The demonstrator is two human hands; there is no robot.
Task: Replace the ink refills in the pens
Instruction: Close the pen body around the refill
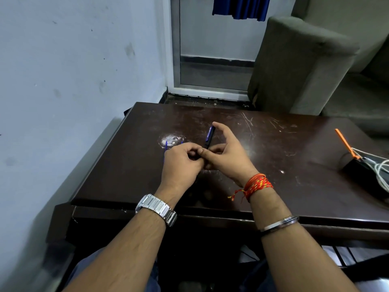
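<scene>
Head view, only one: both hands meet above the middle of the scratched dark brown wooden table (273, 144). The right hand (228, 158) holds the dark blue plastic pen (210, 135) above the tabletop, tilted with its top end away from the person. Its index finger runs curved along the barrel up to the top end, and its thumb and other fingers close round the lower end. There is pale lettering on the barrel, too small to read. The left hand (181, 163) has its fingers curled tight, knuckles up, butting against the right thumb at the pen's lower end. Whether it pinches the pen tip or anything else is hidden, so I can't tell. Thin blue ink refills (166, 147) lie on the table just behind the left hand, partly covered by it, next to a worn pale patch in the varnish. A silver metal link watch (156, 207) sits on the left wrist, dial not visible. The right wrist has a red, orange and yellow thread band (257, 184), with a plain metal bangle (280, 223) further up the forearm. At the right edge of the table is a small black box (355, 168) with an orange lever (343, 141) sticking up and white cables (379, 171) bundled on it. Beyond the table is a grey upholstered armchair (301, 64).
</scene>
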